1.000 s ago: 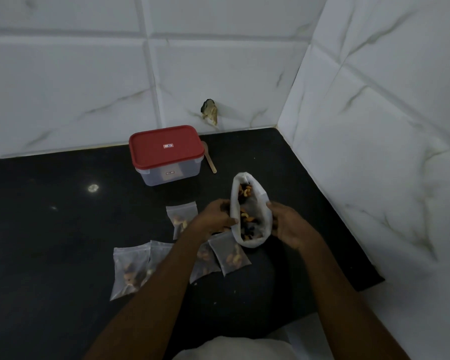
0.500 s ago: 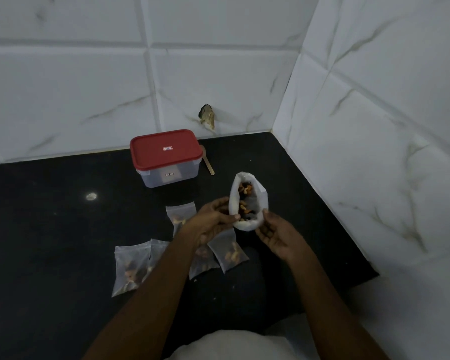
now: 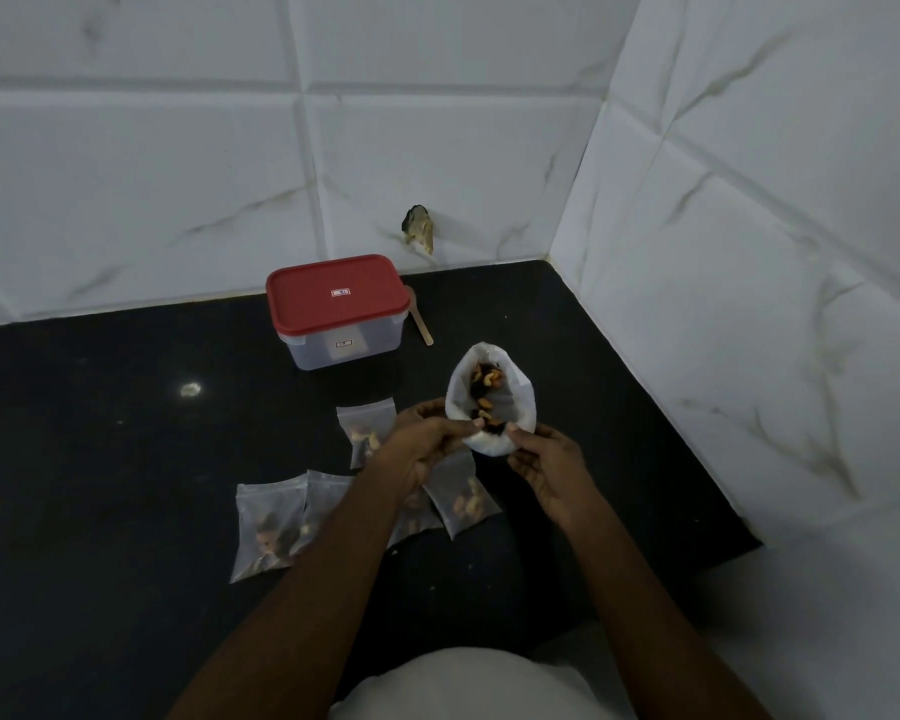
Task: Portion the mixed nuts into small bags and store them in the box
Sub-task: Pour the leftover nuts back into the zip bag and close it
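Note:
A white bag of mixed nuts is held open above the black counter. My left hand pinches its near left rim, and my right hand pinches the near right rim. Several small clear bags with nuts lie flat on the counter: one beyond my left hand, one under my hands, two at the left. A clear box with a red lid stands closed at the back.
A small wooden spoon lies right of the box. The black counter ends at white tiled walls behind and on the right. A broken hole marks the back wall.
The nut bag has been lifted slightly and its mouth pulled wider. My right hand has shifted from the bag's side to its near rim.

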The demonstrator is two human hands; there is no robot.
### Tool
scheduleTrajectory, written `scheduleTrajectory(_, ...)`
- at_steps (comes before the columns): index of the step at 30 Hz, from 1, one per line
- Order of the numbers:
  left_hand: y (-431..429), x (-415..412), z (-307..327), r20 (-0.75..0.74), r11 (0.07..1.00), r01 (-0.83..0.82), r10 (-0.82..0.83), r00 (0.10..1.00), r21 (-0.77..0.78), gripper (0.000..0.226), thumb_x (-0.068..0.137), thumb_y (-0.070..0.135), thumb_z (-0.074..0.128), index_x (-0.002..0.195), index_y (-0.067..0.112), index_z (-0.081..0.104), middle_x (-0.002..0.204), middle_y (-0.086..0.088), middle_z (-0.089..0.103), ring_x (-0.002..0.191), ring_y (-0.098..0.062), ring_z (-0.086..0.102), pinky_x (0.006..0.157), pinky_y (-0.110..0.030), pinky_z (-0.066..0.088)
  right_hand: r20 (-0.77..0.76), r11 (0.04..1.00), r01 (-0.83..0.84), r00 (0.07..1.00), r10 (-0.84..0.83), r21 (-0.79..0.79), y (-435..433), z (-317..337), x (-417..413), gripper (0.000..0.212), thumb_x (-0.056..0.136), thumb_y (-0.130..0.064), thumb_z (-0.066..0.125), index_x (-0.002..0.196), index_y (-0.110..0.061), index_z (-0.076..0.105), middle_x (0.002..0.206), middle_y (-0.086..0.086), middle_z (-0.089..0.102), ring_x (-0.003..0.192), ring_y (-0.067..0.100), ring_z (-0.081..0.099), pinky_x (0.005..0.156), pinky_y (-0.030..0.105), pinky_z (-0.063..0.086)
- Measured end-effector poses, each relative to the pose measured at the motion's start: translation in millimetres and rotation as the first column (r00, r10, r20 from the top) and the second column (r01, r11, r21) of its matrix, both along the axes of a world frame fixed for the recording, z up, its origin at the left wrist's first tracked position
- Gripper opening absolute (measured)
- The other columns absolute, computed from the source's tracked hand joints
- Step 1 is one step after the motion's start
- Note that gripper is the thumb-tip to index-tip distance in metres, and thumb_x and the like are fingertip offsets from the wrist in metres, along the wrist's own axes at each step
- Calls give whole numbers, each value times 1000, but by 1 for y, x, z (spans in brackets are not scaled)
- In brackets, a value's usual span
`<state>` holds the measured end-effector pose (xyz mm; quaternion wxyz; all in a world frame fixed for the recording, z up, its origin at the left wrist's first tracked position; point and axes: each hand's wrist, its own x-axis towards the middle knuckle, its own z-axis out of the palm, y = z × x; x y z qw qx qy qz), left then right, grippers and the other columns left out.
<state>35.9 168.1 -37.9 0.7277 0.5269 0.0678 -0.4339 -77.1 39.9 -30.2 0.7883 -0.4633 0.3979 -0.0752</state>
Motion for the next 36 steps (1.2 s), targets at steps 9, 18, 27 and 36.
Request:
scheduleTrajectory(9, -3, -2, -8, 439, 850, -78, -188, 879, 521, 50, 70, -5, 73, 108, 23, 57, 107, -2, 63, 93, -18, 65, 73, -37, 61, -358, 754, -198, 932, -53, -626, 5, -7, 7, 33, 80, -15, 76, 105, -20, 54, 97, -1, 62, 85, 15, 65, 76, 38, 60)
scheduleTrajectory(18, 1, -2, -12, 491, 777, -18, -380, 784, 630, 43, 84, 18, 71, 122, 18, 51, 114, -3, 60, 100, -18, 63, 86, -41, 58, -287, 836, -193, 957, 45, -514, -1, -4, 4, 25, 89, -19, 68, 111, -19, 56, 105, 1, 64, 89, 16, 67, 64, 28, 57)
scheduleTrajectory(27, 0, 4, -8, 575, 741, -78, -446, 686, 667, 45, 85, 27, 71, 124, 17, 51, 113, -2, 60, 96, -14, 61, 80, -31, 54, -515, 542, -475, 852, 89, -693, -22, -2, 6, 35, 83, -21, 72, 113, -22, 54, 103, -6, 57, 96, 12, 58, 84, 33, 50)
scheduleTrajectory(36, -2, 14, -9, 547, 698, -52, -509, 665, 714, 32, 88, 14, 66, 119, 14, 58, 111, -5, 65, 95, -16, 65, 82, -33, 57, -504, 386, -461, 864, -10, -799, -29, -12, 25, 12, 91, -20, 63, 102, -18, 58, 97, -1, 62, 90, 16, 62, 72, 29, 47)
